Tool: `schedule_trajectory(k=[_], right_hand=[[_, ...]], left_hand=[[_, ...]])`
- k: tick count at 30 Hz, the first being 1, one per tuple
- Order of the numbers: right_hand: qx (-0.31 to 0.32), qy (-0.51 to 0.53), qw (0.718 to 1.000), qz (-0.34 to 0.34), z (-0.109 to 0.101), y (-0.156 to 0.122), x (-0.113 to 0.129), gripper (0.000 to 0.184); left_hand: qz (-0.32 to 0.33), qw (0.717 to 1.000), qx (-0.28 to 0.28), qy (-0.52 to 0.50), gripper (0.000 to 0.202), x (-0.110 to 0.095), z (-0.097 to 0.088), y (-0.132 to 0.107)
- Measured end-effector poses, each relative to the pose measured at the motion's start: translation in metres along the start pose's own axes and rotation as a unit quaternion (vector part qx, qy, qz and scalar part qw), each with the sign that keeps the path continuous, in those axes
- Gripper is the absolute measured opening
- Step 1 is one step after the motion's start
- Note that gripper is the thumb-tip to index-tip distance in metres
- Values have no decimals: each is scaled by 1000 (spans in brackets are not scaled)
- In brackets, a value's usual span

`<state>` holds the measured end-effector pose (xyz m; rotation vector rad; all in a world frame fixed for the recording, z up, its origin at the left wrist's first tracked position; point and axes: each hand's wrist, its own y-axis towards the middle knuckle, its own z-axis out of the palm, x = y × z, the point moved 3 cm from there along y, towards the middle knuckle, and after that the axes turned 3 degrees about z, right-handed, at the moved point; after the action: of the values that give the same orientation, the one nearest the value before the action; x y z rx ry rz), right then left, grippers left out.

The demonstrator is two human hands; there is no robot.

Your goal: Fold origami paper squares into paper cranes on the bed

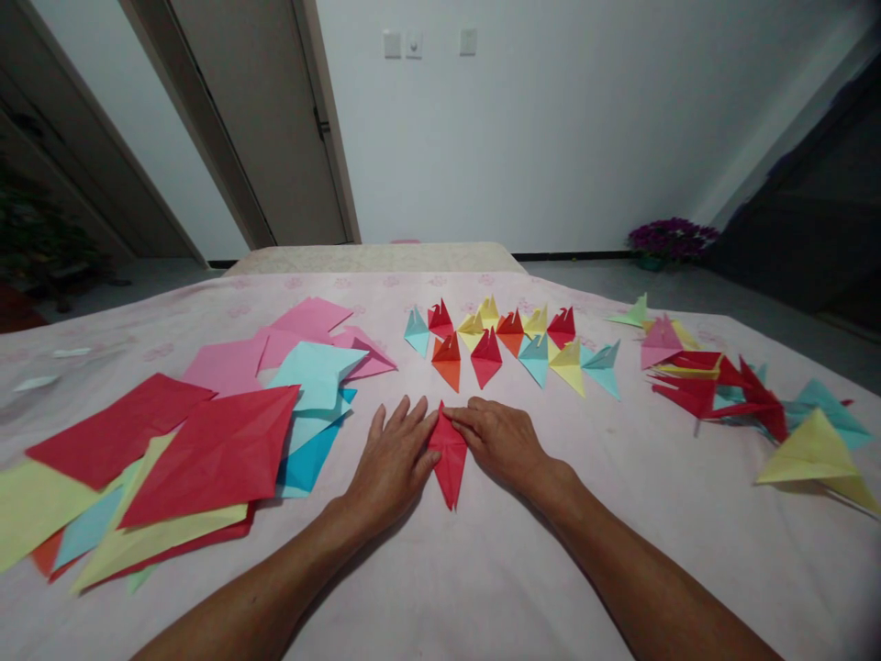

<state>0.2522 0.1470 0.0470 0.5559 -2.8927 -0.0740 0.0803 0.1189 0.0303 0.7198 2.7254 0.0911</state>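
A folded red paper (451, 464), shaped like a narrow kite with a split lower tip, lies flat on the table between my hands. My left hand (395, 454) rests on its left side with fingers stretched out and spread, the thumb touching the paper's edge. From the right, my right hand (502, 441) presses the upper part of the paper, its fingers curled and the index fingertip near the top point. Just beyond stand several small folded paper cranes, among them an orange crane (447, 361) and a red crane (486, 356).
To the left lie overlapping paper sheets, with a large red sheet (213, 454) on top and pink sheets (227, 364) behind. Folded pieces, including a yellow one (816, 454), are heaped at the right. A pale pink cloth (551, 588) covers the table.
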Motion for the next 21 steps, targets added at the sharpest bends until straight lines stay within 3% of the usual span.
schedule_trajectory(k=[11,21], right_hand=[[2,30,1000,7,0,3,-3,29],[-8,31,999,14,1,3,-2,29]], left_hand=[[12,997,-3,72,49,-7,2,0],[25,998,-6,59,47,-7,0,1]])
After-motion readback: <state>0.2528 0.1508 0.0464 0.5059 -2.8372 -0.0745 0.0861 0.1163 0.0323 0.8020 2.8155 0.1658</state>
